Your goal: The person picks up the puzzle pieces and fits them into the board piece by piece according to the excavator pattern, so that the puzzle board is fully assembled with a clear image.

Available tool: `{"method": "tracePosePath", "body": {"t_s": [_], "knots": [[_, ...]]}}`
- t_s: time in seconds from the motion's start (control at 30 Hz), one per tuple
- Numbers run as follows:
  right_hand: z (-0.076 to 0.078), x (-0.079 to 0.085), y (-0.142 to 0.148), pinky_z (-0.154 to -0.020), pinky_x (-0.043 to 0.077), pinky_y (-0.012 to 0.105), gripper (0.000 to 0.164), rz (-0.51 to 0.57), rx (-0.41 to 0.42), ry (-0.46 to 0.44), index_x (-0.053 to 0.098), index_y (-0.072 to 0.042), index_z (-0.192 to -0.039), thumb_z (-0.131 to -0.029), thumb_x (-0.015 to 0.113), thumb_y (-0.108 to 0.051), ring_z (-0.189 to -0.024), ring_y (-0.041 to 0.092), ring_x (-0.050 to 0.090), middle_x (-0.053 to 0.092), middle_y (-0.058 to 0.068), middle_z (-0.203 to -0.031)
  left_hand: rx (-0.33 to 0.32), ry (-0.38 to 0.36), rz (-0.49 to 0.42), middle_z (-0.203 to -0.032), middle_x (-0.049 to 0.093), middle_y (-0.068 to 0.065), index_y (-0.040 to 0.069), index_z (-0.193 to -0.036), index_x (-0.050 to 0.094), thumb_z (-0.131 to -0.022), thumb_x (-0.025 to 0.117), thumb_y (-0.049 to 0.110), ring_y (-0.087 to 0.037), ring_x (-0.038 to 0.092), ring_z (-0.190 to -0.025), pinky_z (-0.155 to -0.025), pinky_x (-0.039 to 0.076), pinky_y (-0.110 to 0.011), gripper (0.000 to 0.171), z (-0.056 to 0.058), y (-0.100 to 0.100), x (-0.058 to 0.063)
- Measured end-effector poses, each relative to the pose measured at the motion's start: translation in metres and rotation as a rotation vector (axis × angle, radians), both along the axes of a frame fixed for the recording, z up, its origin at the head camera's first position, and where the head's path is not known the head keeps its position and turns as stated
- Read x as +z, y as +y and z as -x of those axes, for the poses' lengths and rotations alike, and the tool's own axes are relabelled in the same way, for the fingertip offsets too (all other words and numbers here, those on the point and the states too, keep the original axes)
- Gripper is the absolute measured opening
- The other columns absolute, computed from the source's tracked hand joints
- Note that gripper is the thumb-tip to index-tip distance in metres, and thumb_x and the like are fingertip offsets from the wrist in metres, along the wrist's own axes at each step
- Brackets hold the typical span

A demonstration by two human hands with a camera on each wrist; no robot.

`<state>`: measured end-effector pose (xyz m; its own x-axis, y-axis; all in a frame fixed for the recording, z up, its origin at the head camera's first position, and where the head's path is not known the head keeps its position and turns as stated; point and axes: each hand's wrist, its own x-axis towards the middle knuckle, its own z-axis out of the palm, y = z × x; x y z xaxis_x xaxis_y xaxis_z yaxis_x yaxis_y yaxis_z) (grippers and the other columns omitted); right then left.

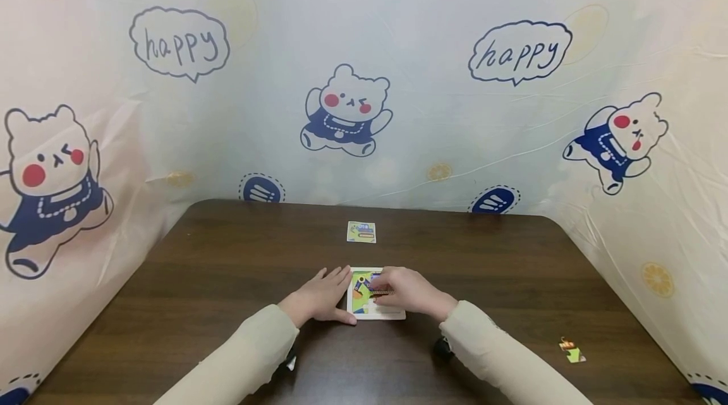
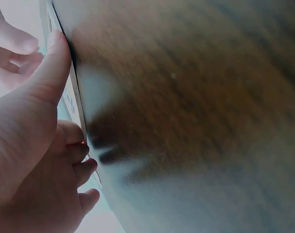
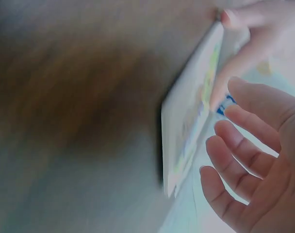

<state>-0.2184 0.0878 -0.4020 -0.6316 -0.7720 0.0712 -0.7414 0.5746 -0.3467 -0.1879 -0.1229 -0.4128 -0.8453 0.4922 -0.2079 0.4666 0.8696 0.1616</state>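
Note:
A small jigsaw puzzle with a white frame [image 1: 351, 311] lies flat near the front middle of the table, its picture green, blue and orange. Along its left edge my left hand [image 1: 321, 297] rests with fairly straight fingers, the thumb at the near left corner. In the left wrist view the left thumb [image 2: 54, 68] touches the frame's edge. My right hand [image 1: 407, 289] is over the puzzle's right half and covers part of the picture. Seen from the right wrist, the fingers of the right hand [image 3: 264, 160] are loosely bent and spread beside the board, with nothing visible between them.
A small square picture card [image 1: 361, 232] lies behind the puzzle. Far to the right, near the table's edge, lies a loose puzzle piece [image 1: 572, 350] in orange and green. The brown wooden table [image 1: 239, 253] is surrounded by a printed cloth [image 1: 432, 133].

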Motion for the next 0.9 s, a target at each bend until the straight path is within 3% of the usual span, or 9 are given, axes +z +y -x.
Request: {"method": "tracePosePath", "body": {"t_s": [0.23,0.4,0.53,0.9], "knots": [[-0.005,0.015,0.044,-0.062,0.045,0.027,0.03,0.068,-0.134,-0.075,0.069,-0.004,-0.106,-0.08,0.073,-0.017,-0.076,0.02,0.054,0.06,0.004,-0.091,-0.005,-0.007,0.004,-0.148,0.023,-0.018,-0.004,-0.142,0.028,-0.08,0.06,0.057,-0.031,0.022,-0.134,-0.106,0.016,-0.048,0.093,-0.001,-0.001,0.003],[-0.011,0.018,0.08,-0.069,0.049,0.034,0.033,0.1,-0.17,-0.078,0.067,-0.003,-0.108,-0.08,0.073,-0.018,-0.081,0.022,0.056,0.061,0.005,-0.096,-0.004,-0.003,0.008,-0.148,0.023,-0.017,-0.004,-0.142,0.028,-0.08,0.059,0.058,-0.03,0.022,-0.134,-0.106,0.017,-0.048,0.094,-0.001,0.0,0.002],[-0.017,0.018,0.109,-0.071,0.049,0.04,0.034,0.131,-0.175,-0.068,0.066,-0.001,-0.108,-0.079,0.073,-0.018,-0.083,0.024,0.058,0.06,0.006,-0.094,0.007,-0.003,0.001,-0.148,0.024,-0.016,-0.003,-0.142,0.028,-0.078,0.06,0.059,-0.029,0.022,-0.134,-0.106,0.017,-0.047,0.094,0.0,0.001,-0.001],[-0.036,0.004,0.178,-0.073,0.049,0.038,0.041,0.125,-0.221,-0.108,0.064,0.001,-0.108,-0.079,0.073,-0.027,-0.087,0.025,0.059,0.061,0.006,-0.098,0.014,0.001,0.001,-0.148,0.023,-0.016,-0.003,-0.142,0.028,-0.078,0.059,0.06,-0.029,0.022,-0.135,-0.106,0.017,-0.048,0.096,0.0,0.0,-0.003]]}}
